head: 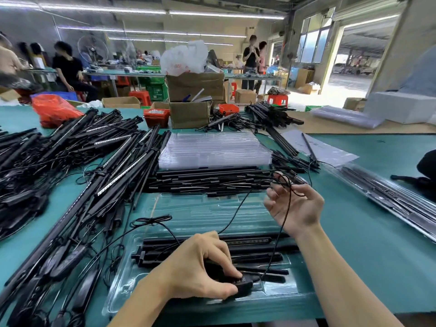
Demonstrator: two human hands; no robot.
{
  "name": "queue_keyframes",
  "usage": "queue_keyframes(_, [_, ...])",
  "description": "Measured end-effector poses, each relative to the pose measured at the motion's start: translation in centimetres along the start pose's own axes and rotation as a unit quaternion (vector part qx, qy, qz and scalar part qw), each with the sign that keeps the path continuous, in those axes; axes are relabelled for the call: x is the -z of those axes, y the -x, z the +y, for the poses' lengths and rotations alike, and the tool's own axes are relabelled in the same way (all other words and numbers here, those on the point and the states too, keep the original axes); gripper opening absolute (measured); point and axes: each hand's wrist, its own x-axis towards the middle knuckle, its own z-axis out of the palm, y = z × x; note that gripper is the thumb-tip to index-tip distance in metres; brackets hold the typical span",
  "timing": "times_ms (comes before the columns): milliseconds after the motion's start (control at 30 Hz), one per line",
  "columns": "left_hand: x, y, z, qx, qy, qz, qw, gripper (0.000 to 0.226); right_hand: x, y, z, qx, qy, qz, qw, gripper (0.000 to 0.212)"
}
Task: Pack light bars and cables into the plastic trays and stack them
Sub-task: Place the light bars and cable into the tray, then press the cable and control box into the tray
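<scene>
My left hand [203, 263] clamps a small black plastic controller box [240, 283] in the clear plastic tray [188, 215]; matte black light bars [247, 246] lie lengthwise left-right. Right hand [295, 206] pinches the thin black cable [282, 232].

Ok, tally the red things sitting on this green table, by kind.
Red plastic bag: 1
Red bins: 2
Total: 3

I see bright, even light from ceiling tube lamps [165, 12]; the open doorway [354, 67] is blown out white. Wide-angle bending curves the edges, distant people look blurred, and shadows are soft
</scene>
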Motion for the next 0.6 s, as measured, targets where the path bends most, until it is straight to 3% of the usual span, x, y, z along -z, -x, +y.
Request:
queue_keyframes(167, [0.2,0.1,0.6,-0.018,-0.076,-0.023,0.997,0.01,0.0,0.1,0.2,-0.033,0.055,-0.062,0.996,0.033])
queue_keyframes(367, [0.9,0.6,1.3,-0.027,-0.126,-0.052,0.99,0.022,-0.3,0.4,0.3,-0.08,0.061,-0.172,0.98,0.038])
queue_keyframes(467, [0.7,1.2,1.2,-0.063,-0.2,-0.057,0.976,0.033,-0.4,0.4,0.4,-0.084,0.075,-0.178,0.977,0.041])
queue_keyframes(600, [0.4,1.4,1.2,-0.056,-0.194,-0.04,0.978,0.032,-0.4,0.2,0.4,-0.087,0.073,-0.182,0.977,0.042])
